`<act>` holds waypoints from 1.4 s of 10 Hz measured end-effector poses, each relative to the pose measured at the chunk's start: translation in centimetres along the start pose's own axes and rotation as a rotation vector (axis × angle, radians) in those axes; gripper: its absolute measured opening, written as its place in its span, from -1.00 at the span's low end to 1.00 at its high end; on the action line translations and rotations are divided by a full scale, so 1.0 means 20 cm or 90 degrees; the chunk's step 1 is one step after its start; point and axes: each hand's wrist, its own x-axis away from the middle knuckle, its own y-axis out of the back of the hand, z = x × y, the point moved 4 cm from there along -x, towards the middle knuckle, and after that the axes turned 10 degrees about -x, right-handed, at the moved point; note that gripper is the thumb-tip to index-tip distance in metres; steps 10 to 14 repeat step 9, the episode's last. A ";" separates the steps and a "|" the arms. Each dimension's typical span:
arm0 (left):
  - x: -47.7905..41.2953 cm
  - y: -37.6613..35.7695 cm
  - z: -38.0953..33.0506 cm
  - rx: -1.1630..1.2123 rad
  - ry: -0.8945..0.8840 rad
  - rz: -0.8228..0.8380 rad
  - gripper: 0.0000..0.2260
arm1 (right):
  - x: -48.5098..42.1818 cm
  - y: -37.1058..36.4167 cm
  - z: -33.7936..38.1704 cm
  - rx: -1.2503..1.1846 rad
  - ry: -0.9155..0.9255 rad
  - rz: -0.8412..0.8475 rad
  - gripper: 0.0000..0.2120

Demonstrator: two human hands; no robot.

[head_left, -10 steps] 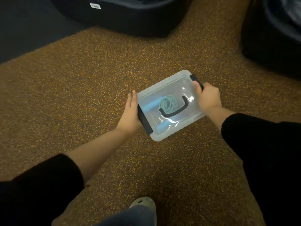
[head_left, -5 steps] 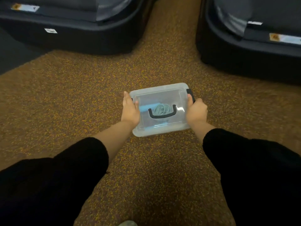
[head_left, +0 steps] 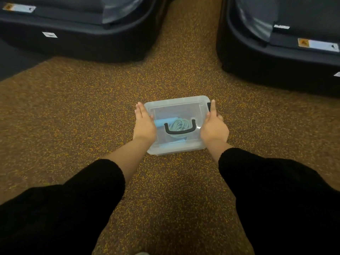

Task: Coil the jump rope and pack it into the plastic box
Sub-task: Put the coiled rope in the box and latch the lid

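A clear plastic box (head_left: 176,105) with its lid on and a black carry handle (head_left: 180,128) sits on the speckled brown floor. Through the lid I see the coiled pale green jump rope (head_left: 178,125) with its blue grips (head_left: 161,122). My left hand (head_left: 144,124) lies flat against the box's left end, fingers straight. My right hand (head_left: 214,126) presses the right end, over a black latch (head_left: 209,106). The left latch is hidden under my left hand.
Two large black machine bases stand on the floor beyond the box, one at the upper left (head_left: 82,34) and one at the upper right (head_left: 276,52), with a strip of floor between them. A shoe tip (head_left: 141,253) shows at the bottom edge.
The box has turned from a slant to lie square in front of me, and both hands stayed on its ends. My view has swung up, showing both machine bases.
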 end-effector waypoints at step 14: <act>0.08 0.34 -0.49 -0.374 -0.095 0.182 -0.45 | -0.04 0.37 0.23 0.215 0.209 0.293 -0.53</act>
